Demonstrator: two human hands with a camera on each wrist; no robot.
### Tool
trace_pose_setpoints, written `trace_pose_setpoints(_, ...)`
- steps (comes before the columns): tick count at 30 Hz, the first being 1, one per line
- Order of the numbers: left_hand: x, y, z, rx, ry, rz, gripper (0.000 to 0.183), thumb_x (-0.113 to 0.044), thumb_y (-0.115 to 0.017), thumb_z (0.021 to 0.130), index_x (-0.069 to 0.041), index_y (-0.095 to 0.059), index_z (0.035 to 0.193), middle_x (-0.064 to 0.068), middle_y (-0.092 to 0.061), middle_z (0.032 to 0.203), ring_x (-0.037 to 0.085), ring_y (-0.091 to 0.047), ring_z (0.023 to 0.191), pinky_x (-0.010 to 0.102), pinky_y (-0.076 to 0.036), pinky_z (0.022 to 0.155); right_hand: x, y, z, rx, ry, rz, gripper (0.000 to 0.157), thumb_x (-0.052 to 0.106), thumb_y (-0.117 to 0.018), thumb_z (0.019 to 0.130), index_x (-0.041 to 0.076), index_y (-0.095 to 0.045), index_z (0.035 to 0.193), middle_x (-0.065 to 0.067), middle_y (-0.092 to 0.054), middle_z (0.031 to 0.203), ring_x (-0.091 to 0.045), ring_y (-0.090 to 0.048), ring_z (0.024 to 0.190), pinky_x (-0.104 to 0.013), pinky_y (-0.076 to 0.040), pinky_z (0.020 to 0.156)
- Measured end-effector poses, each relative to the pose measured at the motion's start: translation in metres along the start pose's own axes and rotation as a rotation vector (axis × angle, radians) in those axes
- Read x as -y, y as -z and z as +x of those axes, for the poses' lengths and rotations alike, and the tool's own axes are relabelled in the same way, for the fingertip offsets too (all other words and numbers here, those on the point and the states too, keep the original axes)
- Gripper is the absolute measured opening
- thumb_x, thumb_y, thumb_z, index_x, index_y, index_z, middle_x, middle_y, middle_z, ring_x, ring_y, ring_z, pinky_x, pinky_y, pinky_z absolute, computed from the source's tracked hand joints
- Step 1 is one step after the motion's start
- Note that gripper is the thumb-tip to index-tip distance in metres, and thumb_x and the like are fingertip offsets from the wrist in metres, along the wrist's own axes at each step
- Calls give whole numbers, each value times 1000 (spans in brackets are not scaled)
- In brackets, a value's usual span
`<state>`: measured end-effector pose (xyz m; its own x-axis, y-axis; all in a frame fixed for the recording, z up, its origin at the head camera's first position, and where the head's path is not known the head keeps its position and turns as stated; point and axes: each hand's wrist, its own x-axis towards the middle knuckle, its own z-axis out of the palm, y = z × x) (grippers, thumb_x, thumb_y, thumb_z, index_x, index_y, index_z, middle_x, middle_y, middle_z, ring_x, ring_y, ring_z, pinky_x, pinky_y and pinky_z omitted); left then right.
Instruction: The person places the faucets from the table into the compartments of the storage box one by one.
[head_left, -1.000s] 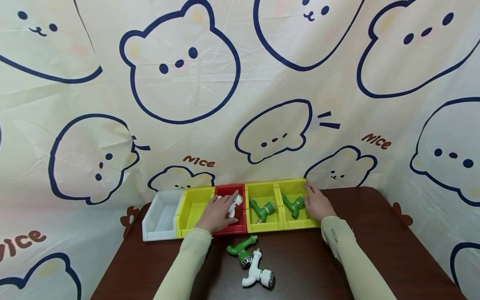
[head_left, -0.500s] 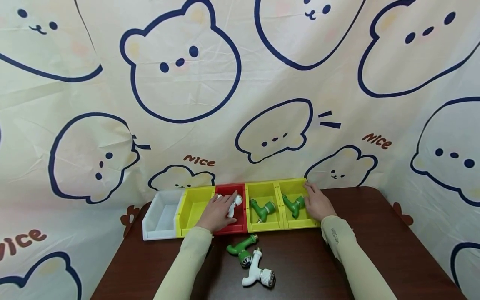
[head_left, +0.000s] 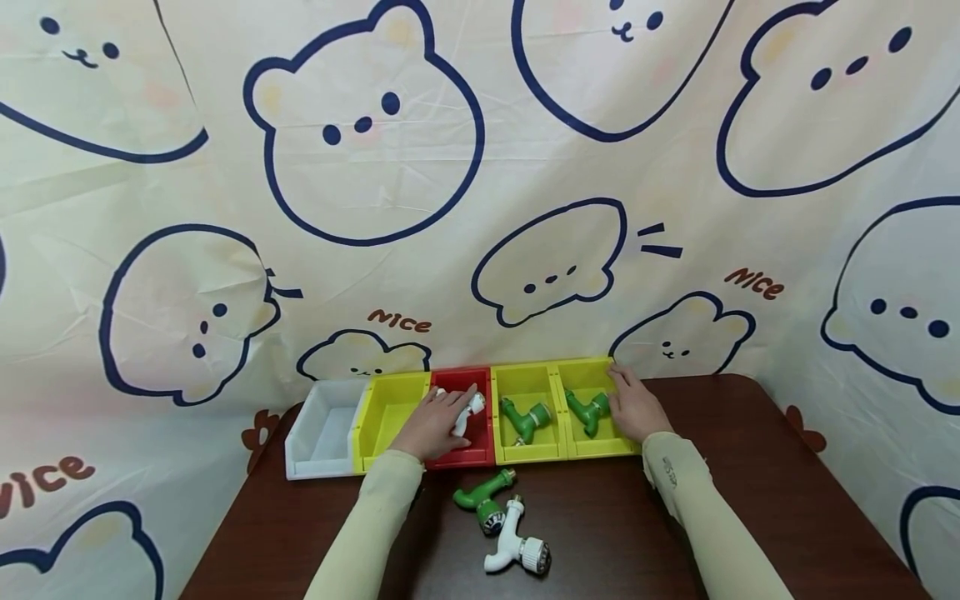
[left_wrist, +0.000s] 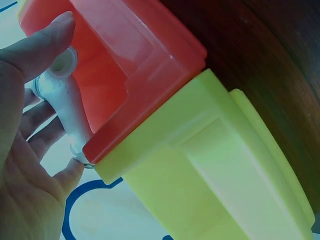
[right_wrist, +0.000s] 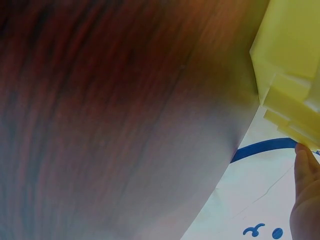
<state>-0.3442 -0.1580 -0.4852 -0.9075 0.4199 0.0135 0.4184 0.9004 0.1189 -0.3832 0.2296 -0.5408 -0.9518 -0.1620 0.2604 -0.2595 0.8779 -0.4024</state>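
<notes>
A person in pale sleeves works at a dark wooden table, the left hand (head_left: 431,425) partly closed around a white tap (left_wrist: 67,105) at the red bin (head_left: 483,433), thumb on one side and fingers on the other, a hold that probably suits the tap's uneven, branching shape. The left wrist view shows the tap's threaded end beside the red rim; whether the tap bears on the bin floor cannot be told. The right hand (head_left: 637,408) rests at the outer edge of the rightmost yellow bin (head_left: 587,373), its fingertips reaching the back corner, perhaps to steady the row; whether it pinches the wall or merely lies against it cannot be made out. Two green taps lie in separate compartments, one (head_left: 585,412) in that end bin and another (head_left: 525,423) in the inner yellow bin (head_left: 525,377), an arrangement that likely stops them from knocking together. To the left, another yellow bin (head_left: 397,396) and a white bin (head_left: 326,433) complete the line. In front, a loose green tap (head_left: 480,497) and a second white tap (head_left: 510,546) lie close together on the table (head_left: 600,517), seemingly within reach of both hands.
</notes>
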Motion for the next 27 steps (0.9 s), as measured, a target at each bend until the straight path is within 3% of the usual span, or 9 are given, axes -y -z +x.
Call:
trace_pose_setpoints(9,2,2,2,19,-31,-9,100,-33,-88,82,-20,-32,164,9,-52,157,29,-45,148,53,-21,129,-2,-1,0,-9,14,10,48,17,-46,108,-1,-44,152,-18,-36,161,-42,-47,141,-58,-43,114)
trace_pose_setpoints(27,7,3,7,89,-94,92,98,-26,-90,81,-21,-36,162,5,-58,150,26,-49,145,49,-22,130,-2,0,0,-9,28,20,48,17,-47,108,-1,-44,153,-18,-36,161,-41,-46,143,-58,-43,114)
